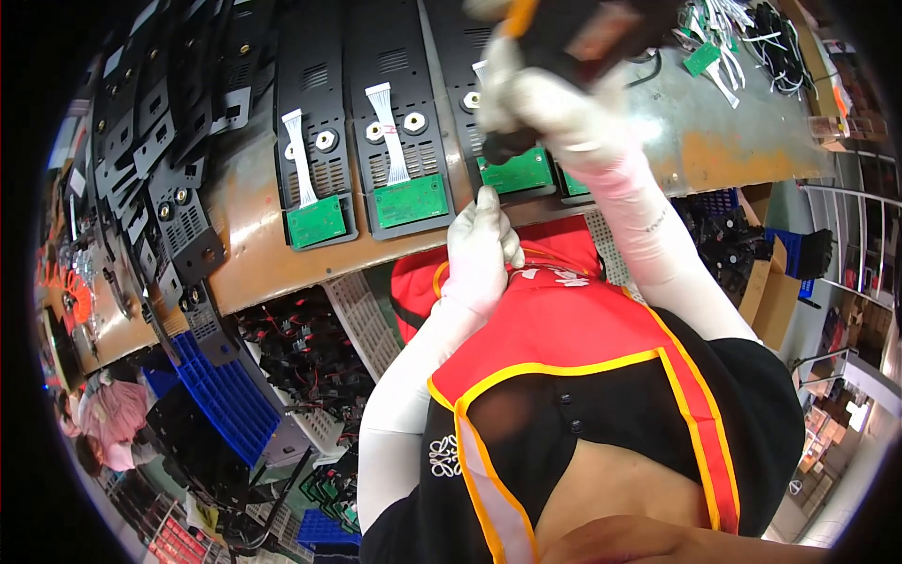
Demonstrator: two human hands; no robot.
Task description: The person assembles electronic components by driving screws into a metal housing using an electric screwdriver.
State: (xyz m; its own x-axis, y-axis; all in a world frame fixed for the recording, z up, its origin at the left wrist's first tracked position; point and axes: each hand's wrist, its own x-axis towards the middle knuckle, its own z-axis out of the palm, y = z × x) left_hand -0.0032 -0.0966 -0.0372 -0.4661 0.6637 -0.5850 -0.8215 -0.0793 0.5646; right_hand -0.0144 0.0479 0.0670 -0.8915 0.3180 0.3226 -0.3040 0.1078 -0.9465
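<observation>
My right hand (550, 103), in a white glove, grips a dark power screwdriver (583, 33) with an orange part, its tip down on a green circuit board (515, 171) seated in a black metal panel (470, 56). My left hand (481, 246), also gloved, rests at the workbench edge just below that board, its index finger touching the panel's front lip. Two more black panels with green boards (411, 200) (316, 222) and white ribbon cables (390, 132) lie to the left.
The worn metal workbench (723, 132) holds rows of black panels at the far left and loose white cables and wires (752, 38) at the far right. Below the bench stand blue crates (225, 395), a white crate (362, 320) and cardboard boxes (770, 291).
</observation>
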